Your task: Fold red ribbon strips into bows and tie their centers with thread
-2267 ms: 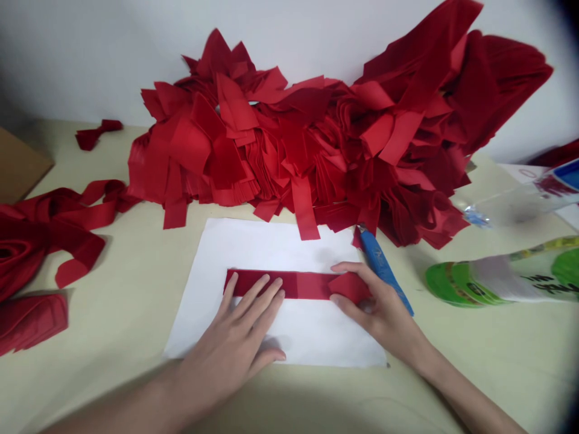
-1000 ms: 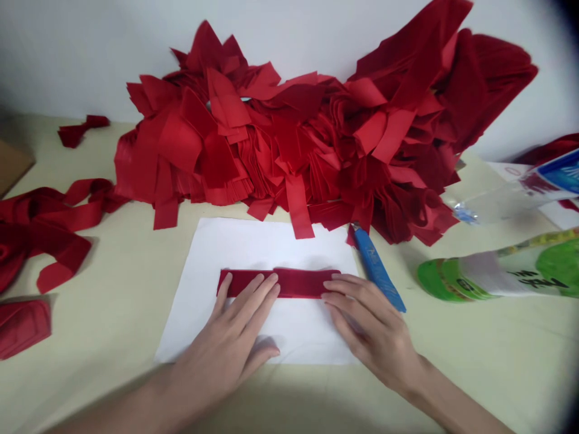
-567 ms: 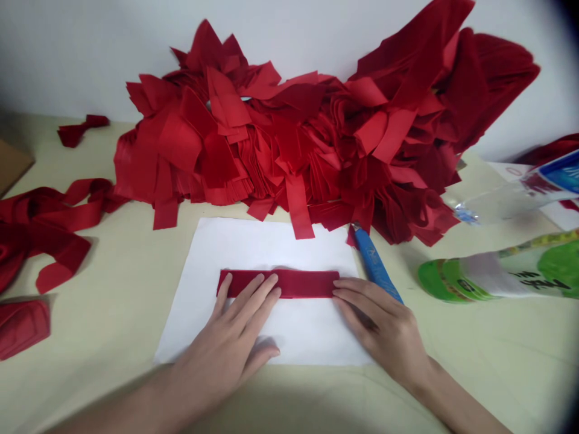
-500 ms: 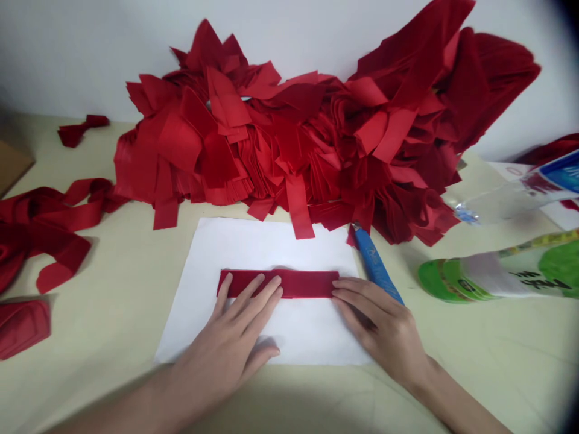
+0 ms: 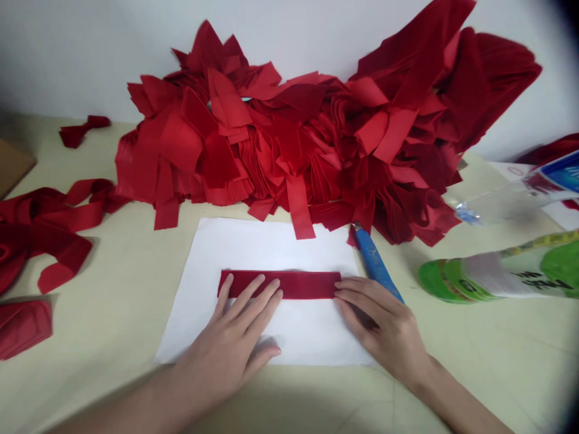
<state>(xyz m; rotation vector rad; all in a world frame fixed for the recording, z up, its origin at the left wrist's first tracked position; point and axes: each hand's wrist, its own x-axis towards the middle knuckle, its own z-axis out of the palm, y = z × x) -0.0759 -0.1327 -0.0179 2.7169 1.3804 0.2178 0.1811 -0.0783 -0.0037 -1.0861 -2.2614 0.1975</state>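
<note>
A dark red strip of velvety ribbon (image 5: 310, 285) lies lengthwise across a white sheet of paper (image 5: 316, 334). My left hand (image 5: 237, 328) rests flat on the strip's left part, fingers spread and thumb out to the side. At the strip's right end, the closed fingertips of my right hand (image 5: 384, 325) hold its short edge; the thumb is partly hidden below them. Just beyond the right hand lies a blue-handled cutter (image 5: 377, 265), its tip near the red pile.
A large heap of red fabric strips (image 5: 289, 138) stands against the wall behind the paper. Loose red ribbon (image 5: 63, 211) and a folded red piece (image 5: 25, 328) lie on the left. A green-and-white bottle (image 5: 484, 274) lies on its side at right, near a clear plastic bag (image 5: 502, 196).
The small bulge in the middle of the ribbon has flattened, and its right end has shifted slightly right with my right hand. My left hand stays nearly still.
</note>
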